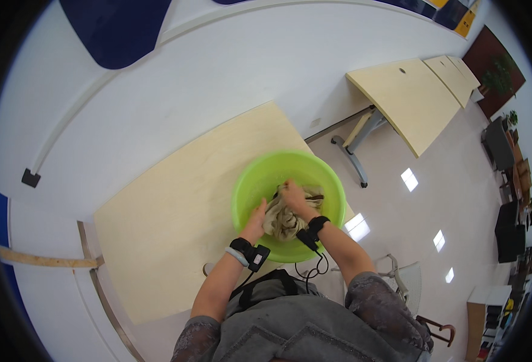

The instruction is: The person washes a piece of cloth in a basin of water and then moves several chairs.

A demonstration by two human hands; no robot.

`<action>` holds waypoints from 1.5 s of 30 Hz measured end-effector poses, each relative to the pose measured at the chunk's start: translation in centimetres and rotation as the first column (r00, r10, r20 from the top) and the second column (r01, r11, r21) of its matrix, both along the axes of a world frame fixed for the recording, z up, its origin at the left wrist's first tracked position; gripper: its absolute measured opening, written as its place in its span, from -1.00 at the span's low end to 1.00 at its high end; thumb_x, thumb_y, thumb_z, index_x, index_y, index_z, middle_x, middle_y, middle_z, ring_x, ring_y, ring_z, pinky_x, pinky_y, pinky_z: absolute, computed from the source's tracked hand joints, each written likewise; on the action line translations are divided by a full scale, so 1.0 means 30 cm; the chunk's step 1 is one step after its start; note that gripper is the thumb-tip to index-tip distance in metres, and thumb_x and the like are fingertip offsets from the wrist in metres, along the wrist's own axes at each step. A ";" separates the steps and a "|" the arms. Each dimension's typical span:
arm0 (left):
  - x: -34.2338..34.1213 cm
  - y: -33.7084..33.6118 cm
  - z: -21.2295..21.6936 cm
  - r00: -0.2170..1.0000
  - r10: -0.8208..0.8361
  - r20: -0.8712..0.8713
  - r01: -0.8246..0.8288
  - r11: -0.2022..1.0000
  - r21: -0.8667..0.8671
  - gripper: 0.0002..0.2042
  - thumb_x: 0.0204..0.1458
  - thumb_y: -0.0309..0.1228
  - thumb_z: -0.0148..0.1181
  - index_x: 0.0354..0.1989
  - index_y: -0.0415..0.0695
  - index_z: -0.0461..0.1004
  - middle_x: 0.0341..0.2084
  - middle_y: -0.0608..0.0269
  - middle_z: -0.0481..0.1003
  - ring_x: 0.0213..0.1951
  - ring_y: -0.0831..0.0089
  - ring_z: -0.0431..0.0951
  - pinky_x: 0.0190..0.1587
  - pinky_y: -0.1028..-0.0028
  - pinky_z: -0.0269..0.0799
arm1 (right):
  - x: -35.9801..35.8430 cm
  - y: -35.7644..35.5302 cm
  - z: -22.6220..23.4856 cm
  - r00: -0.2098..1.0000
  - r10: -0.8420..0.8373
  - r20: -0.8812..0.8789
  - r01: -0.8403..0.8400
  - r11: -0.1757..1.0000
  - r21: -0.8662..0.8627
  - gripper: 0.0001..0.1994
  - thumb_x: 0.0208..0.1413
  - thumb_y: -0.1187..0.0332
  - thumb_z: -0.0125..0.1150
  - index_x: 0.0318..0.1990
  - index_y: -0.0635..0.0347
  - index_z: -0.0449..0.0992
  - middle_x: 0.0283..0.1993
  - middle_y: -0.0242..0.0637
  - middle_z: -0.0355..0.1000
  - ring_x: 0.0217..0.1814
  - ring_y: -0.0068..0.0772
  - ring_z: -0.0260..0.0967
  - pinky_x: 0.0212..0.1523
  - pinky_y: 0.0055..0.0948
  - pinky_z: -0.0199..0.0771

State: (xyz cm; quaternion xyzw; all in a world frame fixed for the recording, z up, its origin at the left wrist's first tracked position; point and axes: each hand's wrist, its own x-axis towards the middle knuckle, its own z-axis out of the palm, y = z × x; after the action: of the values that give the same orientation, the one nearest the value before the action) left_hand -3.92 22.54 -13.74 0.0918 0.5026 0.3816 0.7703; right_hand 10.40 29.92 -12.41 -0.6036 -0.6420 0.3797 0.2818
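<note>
A crumpled beige cloth point(283, 224) with a dark brown strip along part of it lies bunched up inside a light green plastic basin point(238, 202). My right hand point(292, 198) reaches over the top of the bundle, its fingers closed on the fabric. At the bundle's left side, inside the rim, my left hand point(256, 222) grips the cloth's edge; some of its fingertips are hidden by the folds. Each wrist wears a black strap with a small cabled box.
The basin stands near the right end of a pale wooden table point(175, 217), against a white wall point(230, 72). More wheeled tables point(408, 99) stand at the far right. A mesh chair point(405, 280) is beside my right elbow.
</note>
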 end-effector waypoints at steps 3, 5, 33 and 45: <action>-0.077 -0.004 -0.218 0.964 0.129 0.234 -0.187 0.951 0.247 -0.53 0.08 0.01 -0.16 -0.02 -0.11 0.27 -0.13 0.19 0.37 -0.17 0.38 0.41 -0.16 0.36 0.37 | -0.221 -0.210 0.232 0.978 0.207 0.003 -0.202 0.950 0.240 -0.72 -0.05 0.23 0.01 -0.28 0.27 0.33 -0.53 0.07 0.36 -0.49 0.03 0.34 -0.46 -0.14 0.30; 0.026 0.028 -0.064 0.967 0.164 0.196 -0.202 0.959 0.197 -0.56 0.10 -0.01 -0.19 -0.06 -0.10 0.29 -0.16 0.21 0.40 -0.22 0.39 0.44 -0.20 0.37 0.41 | -0.161 -0.191 0.262 0.991 0.130 0.037 -0.135 0.963 0.234 -0.72 -0.04 0.19 0.01 -0.34 0.27 0.36 -0.54 0.04 0.36 -0.48 0.03 0.34 -0.46 -0.15 0.30; -0.146 0.048 -0.007 0.375 -0.063 -0.925 0.629 0.750 0.204 -0.68 0.12 -0.21 -0.12 -0.22 -0.28 0.25 -0.33 0.12 0.35 -0.34 0.34 0.36 -0.29 0.40 0.32 | -0.070 -0.099 0.069 0.765 0.217 0.606 -0.370 0.919 0.137 -0.75 0.03 0.25 -0.03 -0.32 0.31 0.35 -0.46 0.02 0.38 -0.42 0.06 0.33 -0.42 -0.13 0.33; 0.016 -0.030 0.092 0.825 0.050 -0.564 0.480 0.464 0.744 -0.65 0.11 -0.15 -0.16 -0.04 -0.10 0.22 -0.11 0.24 0.34 -0.19 0.32 0.40 -0.16 0.35 0.36 | -0.139 -0.198 0.252 0.998 0.055 0.023 -0.059 0.974 0.217 -0.80 -0.01 0.29 0.01 -0.46 0.26 0.39 -0.50 -0.03 0.35 -0.40 0.04 0.32 -0.41 -0.16 0.30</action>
State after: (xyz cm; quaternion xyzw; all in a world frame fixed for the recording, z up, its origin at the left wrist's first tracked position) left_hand -3.45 21.63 -10.97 0.6277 0.4100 0.4359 0.4979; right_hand 6.23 23.97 -4.86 -0.5537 -0.6990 0.3100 0.3297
